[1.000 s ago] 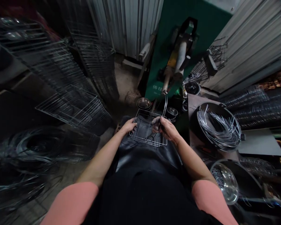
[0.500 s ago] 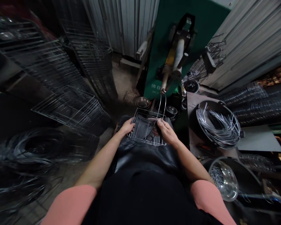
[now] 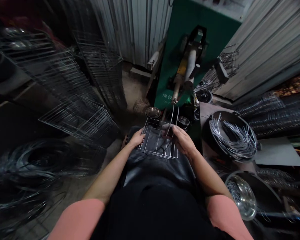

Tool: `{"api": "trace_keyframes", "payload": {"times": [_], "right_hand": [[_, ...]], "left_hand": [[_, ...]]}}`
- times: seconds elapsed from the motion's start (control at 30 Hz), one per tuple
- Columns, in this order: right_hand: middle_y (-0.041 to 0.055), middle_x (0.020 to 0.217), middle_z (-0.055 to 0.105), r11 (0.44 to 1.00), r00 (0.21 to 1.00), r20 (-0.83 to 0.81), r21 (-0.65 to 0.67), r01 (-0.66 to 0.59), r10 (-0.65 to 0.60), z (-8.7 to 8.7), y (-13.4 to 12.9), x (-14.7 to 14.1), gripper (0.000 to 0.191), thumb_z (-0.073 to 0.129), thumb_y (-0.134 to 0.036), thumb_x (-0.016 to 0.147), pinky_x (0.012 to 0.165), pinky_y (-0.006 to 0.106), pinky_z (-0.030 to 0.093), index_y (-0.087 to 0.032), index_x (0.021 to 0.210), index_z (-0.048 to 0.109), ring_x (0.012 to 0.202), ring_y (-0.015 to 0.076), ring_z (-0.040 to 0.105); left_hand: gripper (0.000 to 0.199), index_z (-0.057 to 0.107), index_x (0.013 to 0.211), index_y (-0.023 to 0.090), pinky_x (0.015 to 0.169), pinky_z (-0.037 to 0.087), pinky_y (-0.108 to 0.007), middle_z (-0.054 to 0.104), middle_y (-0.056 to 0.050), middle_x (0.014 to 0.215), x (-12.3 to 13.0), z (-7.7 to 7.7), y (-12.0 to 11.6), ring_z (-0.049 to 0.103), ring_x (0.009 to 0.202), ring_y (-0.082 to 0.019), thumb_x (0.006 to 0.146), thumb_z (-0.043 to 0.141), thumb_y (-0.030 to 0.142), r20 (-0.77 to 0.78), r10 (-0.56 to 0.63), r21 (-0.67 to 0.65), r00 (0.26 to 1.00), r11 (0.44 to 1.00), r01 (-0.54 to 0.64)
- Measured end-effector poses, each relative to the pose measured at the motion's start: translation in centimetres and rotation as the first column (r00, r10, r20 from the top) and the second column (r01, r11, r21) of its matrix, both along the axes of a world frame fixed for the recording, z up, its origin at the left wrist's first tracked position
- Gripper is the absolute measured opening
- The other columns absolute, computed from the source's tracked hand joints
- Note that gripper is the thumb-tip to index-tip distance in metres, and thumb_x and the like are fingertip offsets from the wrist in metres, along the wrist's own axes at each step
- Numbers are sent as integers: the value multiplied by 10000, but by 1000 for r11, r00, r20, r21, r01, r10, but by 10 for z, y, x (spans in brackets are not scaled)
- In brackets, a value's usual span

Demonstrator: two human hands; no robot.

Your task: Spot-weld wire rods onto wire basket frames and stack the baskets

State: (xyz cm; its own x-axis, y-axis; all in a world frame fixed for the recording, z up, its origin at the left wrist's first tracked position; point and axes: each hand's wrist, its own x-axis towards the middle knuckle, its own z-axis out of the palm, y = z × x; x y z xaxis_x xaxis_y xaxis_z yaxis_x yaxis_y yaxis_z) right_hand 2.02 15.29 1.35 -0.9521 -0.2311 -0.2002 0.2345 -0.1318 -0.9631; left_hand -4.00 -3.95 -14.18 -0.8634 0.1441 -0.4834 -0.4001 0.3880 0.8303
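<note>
A rectangular wire basket (image 3: pixel 156 140) is held over my lap, just below the tip of a green machine (image 3: pixel 175 96). My left hand (image 3: pixel 137 137) grips the basket's left side, fingers wrapped round the wires. On the right, my right hand (image 3: pixel 181 138) is closed on a long bent wire loop (image 3: pixel 175 115) that rises from the basket's right side up to the machine's tip. Some fingers of my right hand are hidden behind the wires. Whether the loop is joined to the basket cannot be made out.
Stacked wire racks (image 3: pixel 75 116) and wire coils (image 3: pixel 37 160) lie at the left. Right of me are a black pan of cut wires (image 3: pixel 230 136) and a metal bowl of small pieces (image 3: pixel 247 200). Round metal dishes (image 3: pixel 153 112) sit beyond the basket.
The view has tilted slightly, so the surroundings sit lower. My right hand has shifted a little right and its fingers have loosened slightly around the wire loop. My left hand keeps its grip.
</note>
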Motion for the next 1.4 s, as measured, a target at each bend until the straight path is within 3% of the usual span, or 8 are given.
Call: {"api": "trace_keyframes", "payload": {"times": [0.27,0.4,0.47,0.57,0.7,0.83,1.0,1.4], "right_hand": [[-34,663,530,949,971,54,-207,240,-233,15,-26,-10,287,559,-422,818,533,211,424,-201,998,529,562,85,514],[-82,572,379,946,975,48,-234,223,-218,35,-32,4,258,563,-390,821,436,170,318,-198,986,508,441,45,351],[-90,549,338,969,993,39,-222,113,-107,48,-30,13,272,572,-389,813,404,156,262,-191,990,512,421,41,295],[-92,529,301,985,1000,4,-170,-17,18,67,-24,23,262,564,-387,817,373,143,193,-170,960,530,411,39,246],[-99,511,263,989,994,-82,-129,-76,66,86,-13,30,221,530,-371,843,356,138,169,-159,904,537,400,35,200],[-90,490,299,990,976,-179,-48,-132,122,97,-2,42,235,523,-382,853,353,152,209,-149,839,553,392,38,243],[-66,499,367,987,960,-240,97,-126,147,101,9,60,285,538,-434,837,366,169,241,-156,786,572,404,47,324],[-33,541,419,972,960,-224,203,-121,167,97,22,73,310,523,-450,841,393,187,279,-159,842,632,437,62,355]], "left_hand": [[541,313,1389,195,457,437,-175,583,-36,810,4,-4,-3,513,491,-70,859,417,172,8,-28,0,1000,1000,28],[639,284,1401,152,673,517,-287,607,-132,1033,4,17,-14,631,780,-175,832,531,303,-186,22,-100,982,994,-41],[749,253,1409,120,845,479,-340,552,-186,1188,-3,45,-25,583,1024,-241,793,590,381,-484,82,-155,871,972,-177],[791,259,1403,136,1013,355,-390,433,-189,1349,-15,110,-36,433,1232,-266,774,588,485,-863,16,-120,505,965,-235],[752,360,1345,163,1052,300,-406,450,-143,1350,-18,198,-28,376,1276,-260,757,548,593,-969,-192,-198,153,980,-24],[508,516,1209,140,951,405,-345,598,-114,1123,-1,244,-8,524,1091,-196,854,471,500,-966,-256,-259,-35,957,130],[214,649,900,176,744,469,-272,597,-31,828,24,259,-1,568,801,-124,881,500,328,-981,-190,-196,-50,967,165],[112,616,865,247,645,470,-263,592,19,758,39,261,-1,553,695,-125,779,648,312,-957,-281,-291,-77,920,262]]}}
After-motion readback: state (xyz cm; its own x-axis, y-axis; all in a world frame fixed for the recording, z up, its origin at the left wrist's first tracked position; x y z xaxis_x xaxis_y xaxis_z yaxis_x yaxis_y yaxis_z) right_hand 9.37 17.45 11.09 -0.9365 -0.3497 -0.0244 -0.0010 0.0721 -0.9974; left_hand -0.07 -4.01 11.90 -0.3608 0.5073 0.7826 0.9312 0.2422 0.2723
